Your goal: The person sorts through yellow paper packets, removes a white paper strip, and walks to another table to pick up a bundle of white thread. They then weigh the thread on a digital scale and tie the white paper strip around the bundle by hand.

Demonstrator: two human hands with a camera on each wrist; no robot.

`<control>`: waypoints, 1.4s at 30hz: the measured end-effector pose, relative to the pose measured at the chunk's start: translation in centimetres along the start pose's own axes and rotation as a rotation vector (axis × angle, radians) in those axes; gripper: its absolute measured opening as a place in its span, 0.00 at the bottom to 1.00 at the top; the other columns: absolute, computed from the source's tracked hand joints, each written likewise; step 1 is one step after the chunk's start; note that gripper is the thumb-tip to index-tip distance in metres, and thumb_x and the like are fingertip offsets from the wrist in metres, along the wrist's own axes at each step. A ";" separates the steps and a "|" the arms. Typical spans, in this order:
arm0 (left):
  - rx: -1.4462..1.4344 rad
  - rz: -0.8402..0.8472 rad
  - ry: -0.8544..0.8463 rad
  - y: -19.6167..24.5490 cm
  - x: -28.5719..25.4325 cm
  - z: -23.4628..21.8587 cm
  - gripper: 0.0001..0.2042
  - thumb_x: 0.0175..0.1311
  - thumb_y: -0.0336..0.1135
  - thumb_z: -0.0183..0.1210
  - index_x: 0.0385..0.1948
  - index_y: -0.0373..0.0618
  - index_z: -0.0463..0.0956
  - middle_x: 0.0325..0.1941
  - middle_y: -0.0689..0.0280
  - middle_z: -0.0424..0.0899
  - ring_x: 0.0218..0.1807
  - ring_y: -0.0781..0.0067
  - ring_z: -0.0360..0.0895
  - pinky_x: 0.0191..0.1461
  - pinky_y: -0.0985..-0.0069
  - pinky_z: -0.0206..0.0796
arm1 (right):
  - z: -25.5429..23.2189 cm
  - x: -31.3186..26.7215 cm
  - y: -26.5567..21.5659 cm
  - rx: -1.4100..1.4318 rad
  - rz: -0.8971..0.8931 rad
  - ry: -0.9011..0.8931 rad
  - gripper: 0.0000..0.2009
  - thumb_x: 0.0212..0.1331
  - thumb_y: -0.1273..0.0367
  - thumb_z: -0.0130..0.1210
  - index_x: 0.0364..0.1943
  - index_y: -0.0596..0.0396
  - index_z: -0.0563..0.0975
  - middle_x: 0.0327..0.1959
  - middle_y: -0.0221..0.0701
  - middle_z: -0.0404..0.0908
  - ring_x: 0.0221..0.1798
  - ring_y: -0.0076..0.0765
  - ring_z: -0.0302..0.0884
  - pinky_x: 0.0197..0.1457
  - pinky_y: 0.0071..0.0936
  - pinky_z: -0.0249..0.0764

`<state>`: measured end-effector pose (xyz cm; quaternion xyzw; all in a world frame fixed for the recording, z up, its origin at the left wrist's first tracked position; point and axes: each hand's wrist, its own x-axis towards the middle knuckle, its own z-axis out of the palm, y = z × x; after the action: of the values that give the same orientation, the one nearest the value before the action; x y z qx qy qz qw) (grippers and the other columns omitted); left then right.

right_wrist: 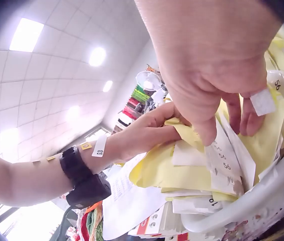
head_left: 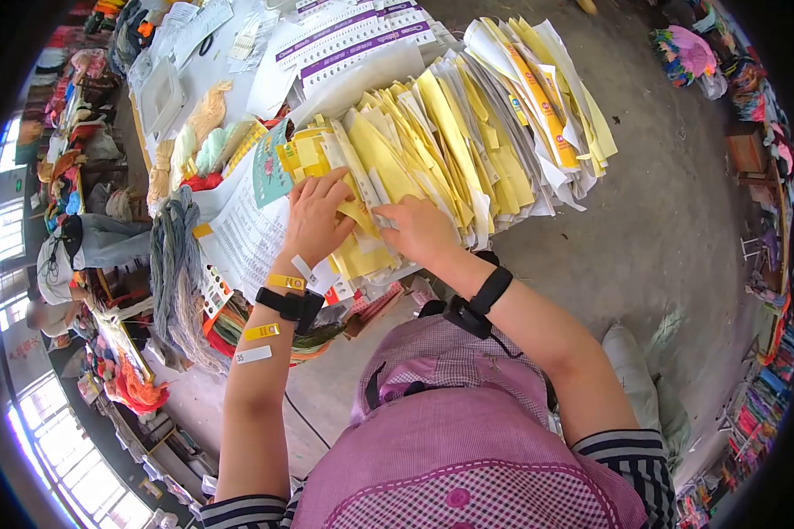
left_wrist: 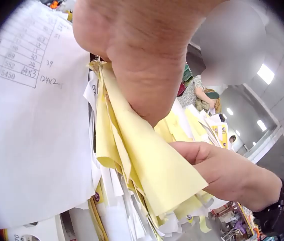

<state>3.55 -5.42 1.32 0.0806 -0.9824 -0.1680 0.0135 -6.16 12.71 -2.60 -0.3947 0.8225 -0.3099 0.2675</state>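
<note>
My left hand grips a folded yellow paper sheet near the left end of a packed row of papers. Close beside it, the right hand reaches down among the sheets. In the right wrist view its thumb and fingers come round a white label sheet printed with "56". A small white label sticks to one right finger. Yellow and white stickers dot the left forearm. The papers stand on edge in a white container, whose rim curves along the near side.
Left of the papers lies a handwritten list, with a green card at its top. Grey yarn hanks hang over the table edge. Purple-striped label sheets and a clear plastic tray lie farther back. Another person stands at left.
</note>
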 end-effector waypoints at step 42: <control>0.034 -0.130 0.161 1.3 0.3 2.5 0.07 0.49 0.36 0.66 0.28 0.49 0.81 0.57 0.64 0.76 0.55 0.59 0.71 0.65 0.58 0.54 | 0.7 -0.4 1.9 0.465 0.124 0.150 0.18 0.48 0.70 0.69 0.41 0.56 0.73 0.24 0.36 0.82 0.29 0.43 0.82 0.33 0.36 0.74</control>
<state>2.91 -3.42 -0.65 0.1579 -0.9735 -0.1449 0.0802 -6.34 13.78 -4.32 -0.2471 0.7694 -0.5022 0.3079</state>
